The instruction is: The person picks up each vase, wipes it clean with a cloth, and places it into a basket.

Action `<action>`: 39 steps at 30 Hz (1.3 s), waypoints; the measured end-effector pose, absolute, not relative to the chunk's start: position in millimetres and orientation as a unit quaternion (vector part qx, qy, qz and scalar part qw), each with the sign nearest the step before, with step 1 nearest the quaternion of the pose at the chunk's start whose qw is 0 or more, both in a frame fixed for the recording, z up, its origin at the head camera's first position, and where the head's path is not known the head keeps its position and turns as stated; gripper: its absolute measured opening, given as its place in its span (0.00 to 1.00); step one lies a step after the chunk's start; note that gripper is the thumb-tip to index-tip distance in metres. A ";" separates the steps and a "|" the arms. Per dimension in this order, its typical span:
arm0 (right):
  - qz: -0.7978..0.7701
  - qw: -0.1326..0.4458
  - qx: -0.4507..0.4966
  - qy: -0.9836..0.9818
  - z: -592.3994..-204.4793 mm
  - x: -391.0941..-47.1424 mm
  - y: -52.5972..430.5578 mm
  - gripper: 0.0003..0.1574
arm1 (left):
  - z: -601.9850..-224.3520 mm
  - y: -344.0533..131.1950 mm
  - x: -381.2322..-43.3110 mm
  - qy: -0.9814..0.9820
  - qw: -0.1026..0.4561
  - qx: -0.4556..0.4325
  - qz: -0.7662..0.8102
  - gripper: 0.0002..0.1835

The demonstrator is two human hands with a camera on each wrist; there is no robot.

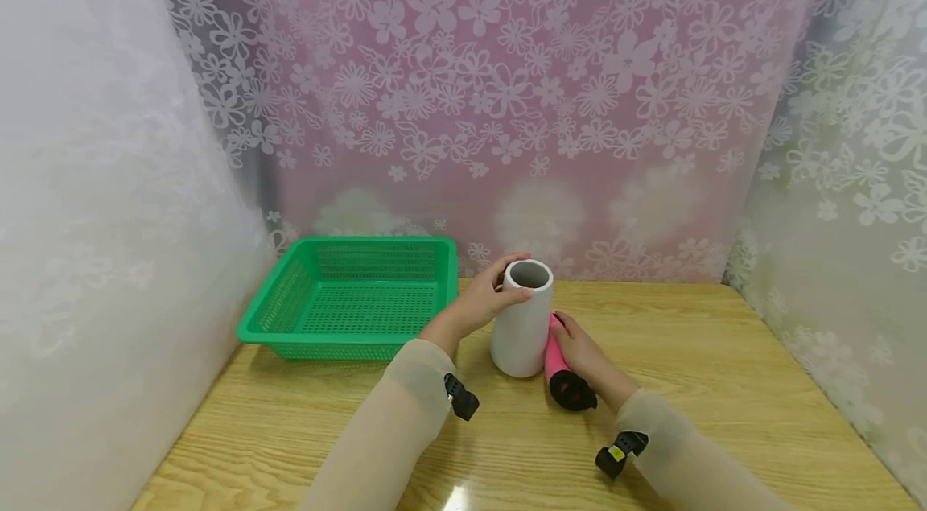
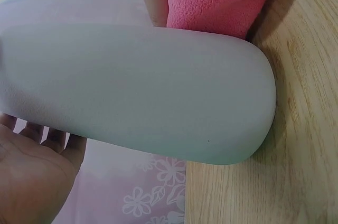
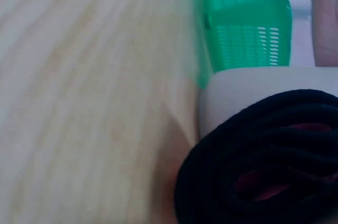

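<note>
A tall white vase (image 1: 520,338) with a round open mouth stands upright on the wooden table. My left hand (image 1: 479,303) grips it near the rim, thumb on the near side and fingers around the far side. Just right of the vase, my right hand (image 1: 582,352) holds a rolled pink cloth (image 1: 555,356) with black edging. In the left wrist view the plush pink cloth (image 2: 216,5) lies close along the vase's side. The roll's layered black end (image 3: 227,150) faces the right wrist camera, and the right fingers are hidden there.
To the left of the vase, a green perforated plastic basket (image 1: 348,339) sits at the back of the wooden table (image 1: 710,366). A pink flowered curtain (image 1: 492,92) hangs behind, with pale curtains at both sides.
</note>
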State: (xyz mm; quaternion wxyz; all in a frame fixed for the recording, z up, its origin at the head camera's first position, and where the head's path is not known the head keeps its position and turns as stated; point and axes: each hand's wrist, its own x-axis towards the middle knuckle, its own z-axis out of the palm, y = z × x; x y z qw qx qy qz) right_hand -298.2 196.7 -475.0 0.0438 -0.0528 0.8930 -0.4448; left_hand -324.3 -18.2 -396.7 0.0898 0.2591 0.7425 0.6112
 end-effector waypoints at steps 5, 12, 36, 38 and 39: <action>-0.445 0.083 -0.055 0.890 -464.4 -295.1 202.9 0.38 | -396.8 -18.2 -324.5 0.743 0.091 0.259 0.611 0.34; -0.449 0.107 -0.058 0.885 -454.2 -290.4 209.3 0.39 | -396.1 -17.9 -326.0 0.744 0.101 0.253 0.610 0.34; -0.449 0.037 -0.075 0.890 -403.0 -272.7 217.3 0.43 | -397.1 -18.5 -322.5 0.751 0.094 0.251 0.604 0.33; -0.453 0.024 -0.082 0.888 -398.9 -271.1 216.7 0.43 | -397.1 -18.4 -322.5 0.750 0.093 0.251 0.605 0.33; -0.456 0.018 -0.087 0.885 -396.9 -270.4 216.2 0.43 | -397.1 -18.4 -322.7 0.749 0.092 0.251 0.606 0.33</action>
